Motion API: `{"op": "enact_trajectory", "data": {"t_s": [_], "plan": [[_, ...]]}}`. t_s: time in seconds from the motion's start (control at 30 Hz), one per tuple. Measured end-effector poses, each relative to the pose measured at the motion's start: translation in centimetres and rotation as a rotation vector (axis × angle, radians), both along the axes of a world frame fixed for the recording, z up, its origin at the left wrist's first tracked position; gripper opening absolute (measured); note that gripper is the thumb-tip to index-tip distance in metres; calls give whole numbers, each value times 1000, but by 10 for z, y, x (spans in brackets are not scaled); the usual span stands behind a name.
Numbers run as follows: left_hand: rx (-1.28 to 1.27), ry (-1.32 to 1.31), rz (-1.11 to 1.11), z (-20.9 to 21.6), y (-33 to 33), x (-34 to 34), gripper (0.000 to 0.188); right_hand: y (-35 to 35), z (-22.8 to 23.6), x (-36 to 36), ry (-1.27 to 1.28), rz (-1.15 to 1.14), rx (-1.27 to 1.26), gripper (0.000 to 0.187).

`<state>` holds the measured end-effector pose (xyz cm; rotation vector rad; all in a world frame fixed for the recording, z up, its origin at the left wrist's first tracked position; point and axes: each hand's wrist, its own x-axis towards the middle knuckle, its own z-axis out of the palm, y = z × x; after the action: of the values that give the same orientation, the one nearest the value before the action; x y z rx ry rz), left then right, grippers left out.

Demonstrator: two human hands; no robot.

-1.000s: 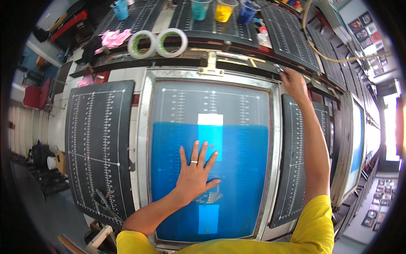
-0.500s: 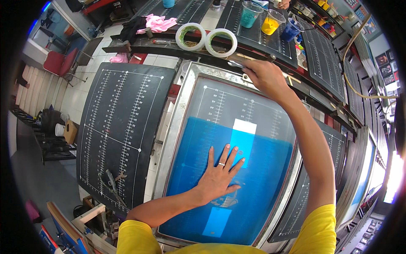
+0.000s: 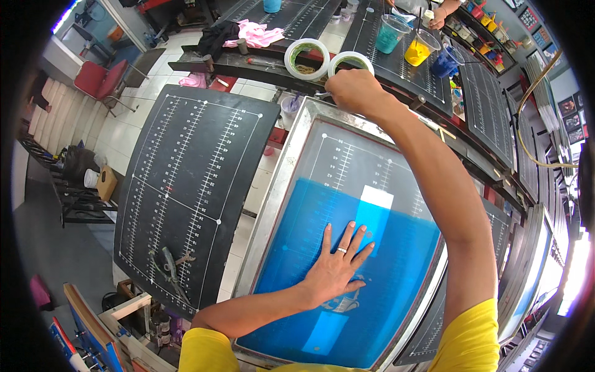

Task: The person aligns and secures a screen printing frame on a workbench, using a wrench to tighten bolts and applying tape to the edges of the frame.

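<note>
Screen (image 3: 396,291) laid, far-edge work seemingly unfinished; left hand (image 3: 331,273) flat mid-screen, spread, empty; right hand (image 3: 354,88) curled, apparently round tool (image 3: 322,95), near far-left corner.

Bare left hand (image 3: 333,274) lying flat, bare right hand (image 3: 356,90) gripping

The left palm is facing down at 5 o'clock in the view; its spread fingers (image 3: 355,242) are pointing toward 1, its forearm (image 3: 260,308) slanting from 7. The right fingers (image 3: 338,85) are bending inward at 1 o'clock; the bent, yellow-sleeved right arm (image 3: 462,229) is slanting from 4.
</note>
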<state>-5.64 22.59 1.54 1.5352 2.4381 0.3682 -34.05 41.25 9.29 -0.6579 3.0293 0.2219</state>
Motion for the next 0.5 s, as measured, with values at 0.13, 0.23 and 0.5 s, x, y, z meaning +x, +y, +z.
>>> {"op": "enact_trajectory", "data": {"t_s": [0.13, 0.23, 0.5], "plan": [[-13, 2, -3, -1, 2, 1, 85, -10, 10, -4, -9, 23, 58, 15], [-22, 16, -5, 0, 2, 1, 85, -16, 11, -4, 18, 66, 93, 14], [-24, 28, -2, 0, 1, 1, 86, -5, 6, 7, 28, 17, 124, 13]]}}
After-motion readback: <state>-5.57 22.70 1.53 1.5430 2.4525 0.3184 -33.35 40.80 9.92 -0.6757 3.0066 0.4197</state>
